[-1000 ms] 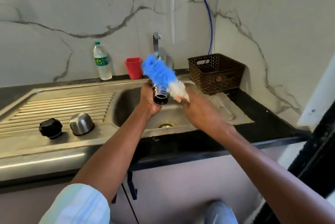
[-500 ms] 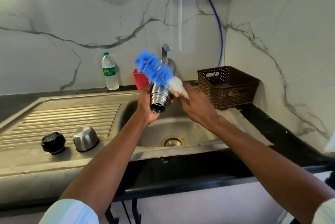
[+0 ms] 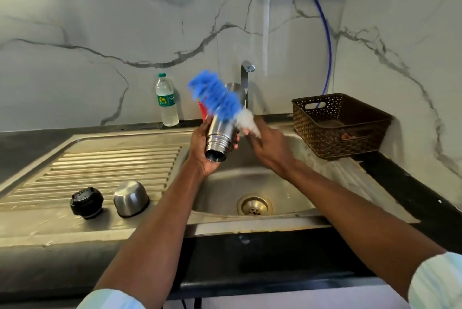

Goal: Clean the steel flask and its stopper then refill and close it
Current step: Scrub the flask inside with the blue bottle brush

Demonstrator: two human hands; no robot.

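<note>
Left hand (image 3: 203, 151) wraps flask (image 3: 220, 137) mid-frame over sink (image 3: 295, 191), mouth tilted down toward camera, likely for drainage. Right hand (image 3: 268, 146) pinches brush (image 3: 217, 96) by white end, bristles against flask outside: scrubbing, I'd say. Stopper (image 3: 86, 202) and cap (image 3: 130, 198) parked lower left on drainboard. Bottle (image 3: 166, 101) label green, text unreadable.

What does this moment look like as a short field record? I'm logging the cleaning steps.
left hand: grips steel flask, tilted over sink, mouth toward camera
right hand: holds blue and white brush against the flask's outside
black stopper: on drainboard
steel cup: upside down beside stopper
tap: no water visible
stage: flask scrubbing, not refilled
</note>
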